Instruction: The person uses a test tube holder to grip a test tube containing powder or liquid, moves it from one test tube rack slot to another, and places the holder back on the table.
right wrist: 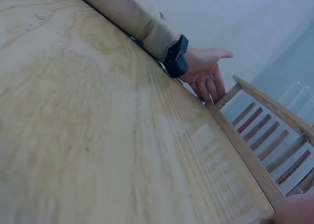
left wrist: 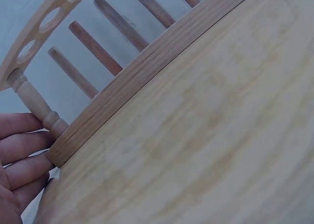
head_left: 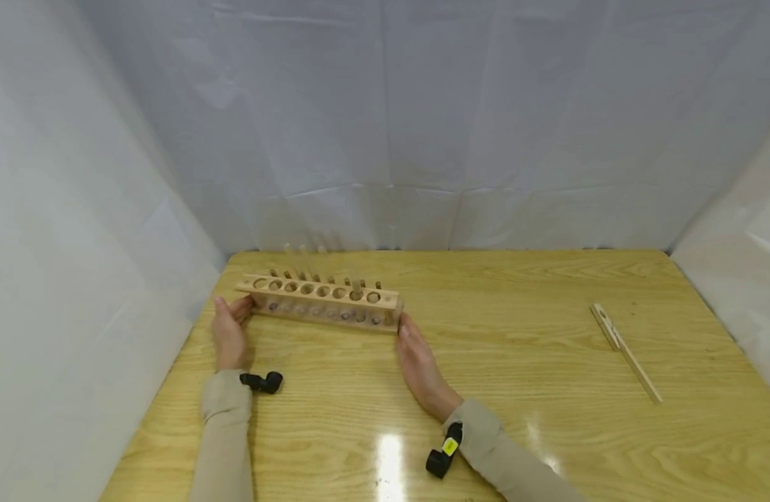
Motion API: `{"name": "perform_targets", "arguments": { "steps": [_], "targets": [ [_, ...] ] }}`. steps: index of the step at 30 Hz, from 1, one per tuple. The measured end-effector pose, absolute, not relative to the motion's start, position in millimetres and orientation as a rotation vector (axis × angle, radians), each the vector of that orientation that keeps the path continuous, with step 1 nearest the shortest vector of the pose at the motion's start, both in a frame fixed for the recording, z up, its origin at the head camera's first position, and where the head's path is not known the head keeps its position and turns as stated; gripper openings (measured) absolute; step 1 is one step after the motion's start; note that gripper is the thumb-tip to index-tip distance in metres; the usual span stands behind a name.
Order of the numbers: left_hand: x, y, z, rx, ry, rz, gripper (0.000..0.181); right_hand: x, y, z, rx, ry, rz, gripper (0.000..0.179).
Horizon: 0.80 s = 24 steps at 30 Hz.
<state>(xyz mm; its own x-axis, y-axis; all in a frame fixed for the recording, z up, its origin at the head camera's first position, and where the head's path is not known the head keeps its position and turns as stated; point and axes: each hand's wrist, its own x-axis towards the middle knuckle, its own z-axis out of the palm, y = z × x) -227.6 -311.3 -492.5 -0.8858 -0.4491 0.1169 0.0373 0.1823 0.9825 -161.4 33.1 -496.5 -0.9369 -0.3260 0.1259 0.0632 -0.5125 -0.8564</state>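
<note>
Pale sheeting (head_left: 435,125) hangs behind and beside the wood-grain surface (head_left: 517,348), which fills the lower part of the head view. Your wooden rack (head_left: 314,288) is left of centre there, with a row of round holes along its top bar. Your left hand (head_left: 230,339) touches its left end, and your right hand (head_left: 423,366) lies along its right end; the fingers of both are straight, clamped on nothing. Only the right wrist view clearly shows your left thumb spread from the fingers, while your right hand there is just a blur in the lower right corner. From your left wrist you see the slanting pegs (left wrist: 95,48) and a turned end post (left wrist: 32,97), small in the head view. Clear tubes (right wrist: 300,97) show rounded tops at upper right from your right wrist. Only the head view shows the wooden clamp (head_left: 631,359), well apart at right.
</note>
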Motion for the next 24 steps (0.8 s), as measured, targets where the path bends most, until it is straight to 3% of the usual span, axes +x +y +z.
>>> {"name": "perform_targets", "arguments": {
  "steps": [24],
  "targets": [
    [-219.4,-311.8,-481.3,0.23,-2.324,-1.639,0.08,-162.7,52.8,-482.9,-0.331,1.395,-2.464,0.071]
  ]
}}
